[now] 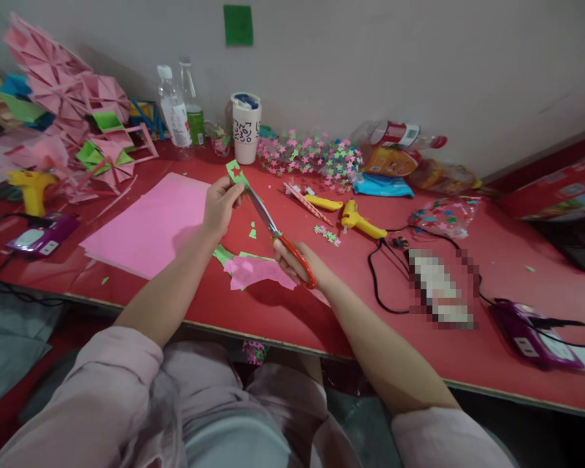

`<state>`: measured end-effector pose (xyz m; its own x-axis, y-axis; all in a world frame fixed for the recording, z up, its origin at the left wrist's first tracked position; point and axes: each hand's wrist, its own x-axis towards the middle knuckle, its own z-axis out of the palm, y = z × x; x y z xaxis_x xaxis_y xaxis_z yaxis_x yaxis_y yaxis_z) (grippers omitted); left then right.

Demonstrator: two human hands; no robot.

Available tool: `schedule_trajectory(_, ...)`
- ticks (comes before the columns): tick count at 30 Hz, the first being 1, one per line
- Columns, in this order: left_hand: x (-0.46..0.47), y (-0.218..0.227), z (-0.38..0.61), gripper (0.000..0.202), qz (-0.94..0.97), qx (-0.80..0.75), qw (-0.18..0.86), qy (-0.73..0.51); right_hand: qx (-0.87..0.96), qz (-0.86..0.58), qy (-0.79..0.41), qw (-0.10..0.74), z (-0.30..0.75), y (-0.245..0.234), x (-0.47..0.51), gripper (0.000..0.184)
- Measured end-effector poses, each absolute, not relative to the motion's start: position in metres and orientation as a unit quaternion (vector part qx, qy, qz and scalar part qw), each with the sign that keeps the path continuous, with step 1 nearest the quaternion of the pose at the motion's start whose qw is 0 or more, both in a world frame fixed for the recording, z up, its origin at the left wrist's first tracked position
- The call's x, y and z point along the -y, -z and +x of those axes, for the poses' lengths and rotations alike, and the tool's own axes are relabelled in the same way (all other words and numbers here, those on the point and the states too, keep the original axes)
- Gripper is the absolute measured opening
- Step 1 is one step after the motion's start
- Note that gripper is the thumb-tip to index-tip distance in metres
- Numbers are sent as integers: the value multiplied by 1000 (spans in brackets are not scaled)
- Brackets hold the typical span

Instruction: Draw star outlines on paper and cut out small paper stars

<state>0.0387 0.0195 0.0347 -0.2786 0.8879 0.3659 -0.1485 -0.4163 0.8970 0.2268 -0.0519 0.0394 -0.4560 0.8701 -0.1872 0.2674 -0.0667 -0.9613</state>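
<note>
My left hand (220,205) pinches a small green paper piece (235,173) with a star-shaped hole, held above the red table (351,325). My right hand (292,260) grips red-handled scissors (277,235); their blades point up-left and meet the green paper. Below the hands lie a pink paper scrap (256,272) and green offcuts (223,255). A stack of pink paper sheets (149,224) lies flat just left of my left forearm.
A heap of small paper stars (316,156) sits at the back, beside a white cup (246,127) and bottles (174,114). A yellow glue gun (361,221) and cables lie to the right. Folded pink and green paper shapes (68,110) pile at the left.
</note>
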Motion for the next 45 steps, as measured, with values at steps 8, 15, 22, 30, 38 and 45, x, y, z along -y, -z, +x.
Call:
schedule_trajectory(8, -17, -37, 40, 24, 485, -411, 355, -685, 620, -451, -586, 262, 228, -40, 52, 44)
schedule_trajectory(15, -18, -36, 39, 22, 486, -395, 362, -691, 628, -457, -572, 264, 224, -44, 55, 41)
schedule_trajectory(22, -19, -36, 39, 22, 472, -396, 371, -694, 633, -455, -570, 258, 226, -42, 53, 44)
schedule_trajectory(30, -19, -34, 39, 21, 471, -403, 366, -694, 633, -459, -565, 264, 226, -41, 53, 45)
schedule_trajectory(38, -19, -34, 39, 17, 468, -388, 376, -699, 621, -459, -579, 261, 225, -42, 53, 42)
schedule_trajectory(45, -22, -33, 37, 22, 455, -391, 378, -705, 621, -448, -590, 255, 229, -33, 48, 45)
